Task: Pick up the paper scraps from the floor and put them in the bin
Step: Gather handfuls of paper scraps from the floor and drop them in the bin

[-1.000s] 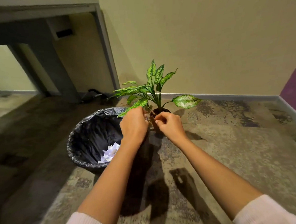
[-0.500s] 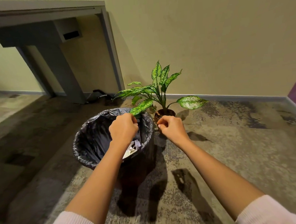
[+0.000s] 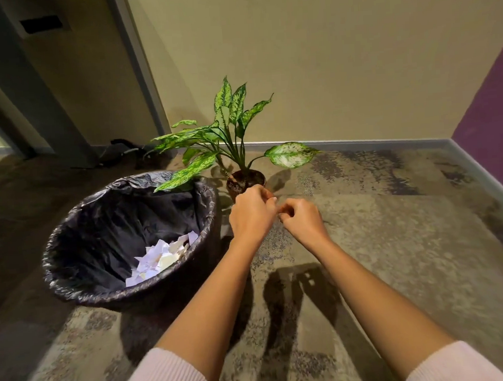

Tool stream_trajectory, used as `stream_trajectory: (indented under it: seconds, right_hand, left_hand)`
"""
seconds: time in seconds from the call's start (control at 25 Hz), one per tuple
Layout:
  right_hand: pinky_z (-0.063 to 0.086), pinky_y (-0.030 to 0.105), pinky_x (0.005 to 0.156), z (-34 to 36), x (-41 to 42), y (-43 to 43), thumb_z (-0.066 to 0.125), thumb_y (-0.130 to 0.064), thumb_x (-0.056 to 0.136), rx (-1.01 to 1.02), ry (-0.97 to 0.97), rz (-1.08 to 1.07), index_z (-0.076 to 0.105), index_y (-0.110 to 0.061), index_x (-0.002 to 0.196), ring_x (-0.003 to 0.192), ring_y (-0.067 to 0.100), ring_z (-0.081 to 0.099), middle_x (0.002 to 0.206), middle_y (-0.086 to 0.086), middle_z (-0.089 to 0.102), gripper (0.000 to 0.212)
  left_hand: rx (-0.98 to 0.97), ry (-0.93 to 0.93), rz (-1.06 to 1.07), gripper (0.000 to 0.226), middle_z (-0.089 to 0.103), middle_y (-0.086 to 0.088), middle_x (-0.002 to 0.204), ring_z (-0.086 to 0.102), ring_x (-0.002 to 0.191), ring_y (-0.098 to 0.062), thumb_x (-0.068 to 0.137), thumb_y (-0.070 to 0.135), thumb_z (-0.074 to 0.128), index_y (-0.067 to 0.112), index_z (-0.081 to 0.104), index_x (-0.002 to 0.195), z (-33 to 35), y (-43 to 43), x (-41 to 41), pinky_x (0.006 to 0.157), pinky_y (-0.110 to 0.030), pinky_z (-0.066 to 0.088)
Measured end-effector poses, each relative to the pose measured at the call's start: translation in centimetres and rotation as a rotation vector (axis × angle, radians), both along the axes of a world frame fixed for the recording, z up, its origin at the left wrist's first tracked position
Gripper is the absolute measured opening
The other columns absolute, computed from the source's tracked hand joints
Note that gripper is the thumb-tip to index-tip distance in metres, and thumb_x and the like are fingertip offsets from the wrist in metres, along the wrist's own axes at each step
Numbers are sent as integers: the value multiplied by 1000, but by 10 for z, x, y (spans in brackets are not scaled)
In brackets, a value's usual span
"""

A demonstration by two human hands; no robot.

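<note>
Fingers (image 3: 264, 194) curled, contents unclear

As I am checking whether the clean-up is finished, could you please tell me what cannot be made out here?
- Head view, whether the left hand or right hand holds a scrap: the curled fingers face away, behind the hands' backs.
- Head view, the paper scraps in the bin: the near rim cuts off part of the pile.
- Head view, dark object at the wall's foot: too dark to identify.
</note>
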State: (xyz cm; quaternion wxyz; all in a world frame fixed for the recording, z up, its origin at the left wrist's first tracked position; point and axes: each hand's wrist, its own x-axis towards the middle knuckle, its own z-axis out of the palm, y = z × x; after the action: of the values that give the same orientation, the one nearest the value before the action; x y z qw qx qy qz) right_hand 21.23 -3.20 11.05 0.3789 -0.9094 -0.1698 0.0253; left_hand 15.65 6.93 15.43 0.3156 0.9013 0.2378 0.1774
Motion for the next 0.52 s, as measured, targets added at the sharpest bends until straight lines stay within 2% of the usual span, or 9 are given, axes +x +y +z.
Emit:
stream_trajectory:
  seconds: [0.08,0.16,0.32,0.4,0.52]
  right_hand:
    - [52,32,73,-23,13,-8,62,-19,85,-22,64,-46,73,-21,89,83,22,66,86,5,72,12]
    - [53,32,76,-43,23,-14,64,-21,84,-48,142,-94,73,-21,89,85,25,66,86,6,72,10]
    - [54,34,79,-68,28,-17,62,-20,84,-89,293,-96,72,-21,91,88,26,66,89,7,73,13]
    - [53,32,76,-72,24,-19,59,-20,84,-141,347,-70,71,-22,92,88,28,66,90,7,72,14]
    - [50,30,73,-68,9,-22,57,-20,83,-205,411,-30,69,-23,95,90,29,65,93,7,72,17]
  left_hand:
    - [-85,111,26,9,71,-1,99,65,98,-26,87,35,61,29,67,90,-32,-3,14,72,-32,43]
    - [-92,242,52,15,69,-2,109,63,104,-27,89,33,59,29,66,102,-58,-4,26,76,-34,44]
    - [-128,420,129,43,59,-5,127,57,118,-29,89,30,60,20,47,128,-89,-9,35,88,-41,48]
    - [-183,484,178,51,55,-9,132,53,122,-30,87,27,62,17,43,133,-96,-16,32,91,-43,47]
    - [-277,553,193,48,54,-9,133,53,123,-29,88,24,59,18,44,132,-98,-30,17,94,-41,46]
